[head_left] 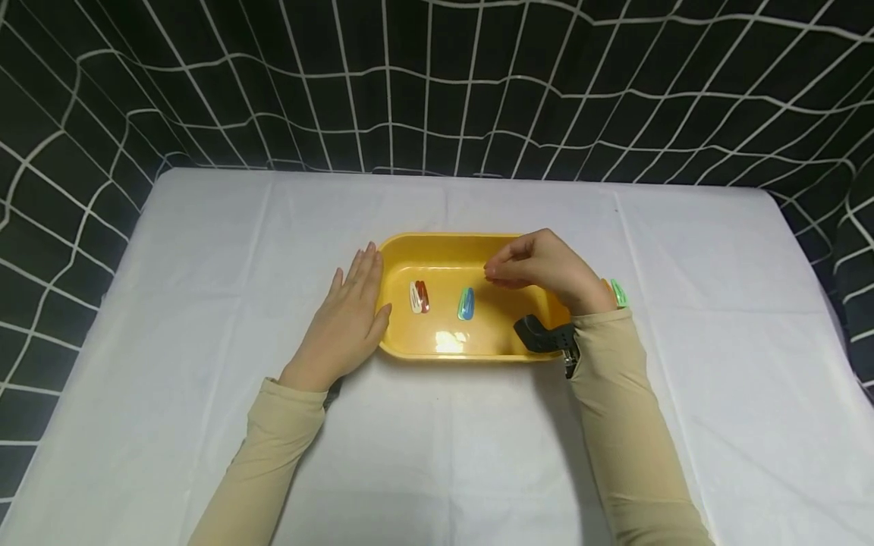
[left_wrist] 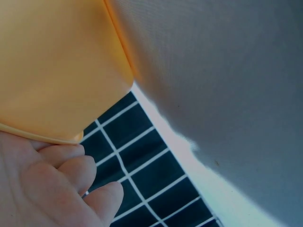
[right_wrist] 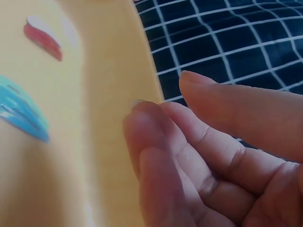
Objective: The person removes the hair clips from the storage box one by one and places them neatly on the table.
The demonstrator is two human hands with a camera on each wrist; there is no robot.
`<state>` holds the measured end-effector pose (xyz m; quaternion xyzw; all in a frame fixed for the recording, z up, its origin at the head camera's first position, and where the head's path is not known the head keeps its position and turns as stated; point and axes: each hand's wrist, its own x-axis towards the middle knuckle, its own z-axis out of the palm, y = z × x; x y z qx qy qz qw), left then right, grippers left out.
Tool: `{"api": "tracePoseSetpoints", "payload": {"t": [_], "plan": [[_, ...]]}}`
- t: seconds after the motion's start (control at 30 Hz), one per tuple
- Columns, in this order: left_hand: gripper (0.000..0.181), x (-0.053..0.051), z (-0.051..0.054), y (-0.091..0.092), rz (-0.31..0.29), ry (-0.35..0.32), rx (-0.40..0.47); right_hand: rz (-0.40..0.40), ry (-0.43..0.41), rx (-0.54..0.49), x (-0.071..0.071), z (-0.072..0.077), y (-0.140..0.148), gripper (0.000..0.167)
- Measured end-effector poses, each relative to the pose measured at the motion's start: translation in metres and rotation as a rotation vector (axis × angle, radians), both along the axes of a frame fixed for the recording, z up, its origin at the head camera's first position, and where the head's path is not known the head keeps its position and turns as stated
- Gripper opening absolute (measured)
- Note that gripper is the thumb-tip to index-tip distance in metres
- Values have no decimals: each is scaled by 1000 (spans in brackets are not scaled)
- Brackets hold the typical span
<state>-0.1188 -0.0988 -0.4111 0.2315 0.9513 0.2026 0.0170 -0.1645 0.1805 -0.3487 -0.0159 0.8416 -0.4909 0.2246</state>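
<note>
A yellow tray holds two pairs of snap hair clips. On the left in it lie a white clip and a dark red clip; near its middle lie a green clip and a blue clip, side by side. My left hand rests with straight fingers against the tray's left end, touching the rim. Above the tray's right part hovers my right hand, its fingers loosely bent. The right wrist view shows nothing between the thumb and fingers.
Beside the right wrist, a bright green clip and something orange show, partly hidden by the wrist. A white cloth covers the table. Dark fabric with a white net stands behind and at both sides.
</note>
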Motion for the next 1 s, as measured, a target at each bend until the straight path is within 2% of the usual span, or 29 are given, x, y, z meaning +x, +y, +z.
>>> {"api": "tracePoseSetpoints", "payload": {"t": [0.23, 0.47, 1.0], "plan": [[64, 1, 1, 0, -6, 2, 10, 35, -58, -13, -11, -15, -4, 21], [64, 1, 2, 0, -7, 8, 10, 88, -70, 9, -14, -23, -7, 17], [65, 2, 1, 0, -11, 12, 20, 186, -98, 160, -19, -35, -16, 14]]}}
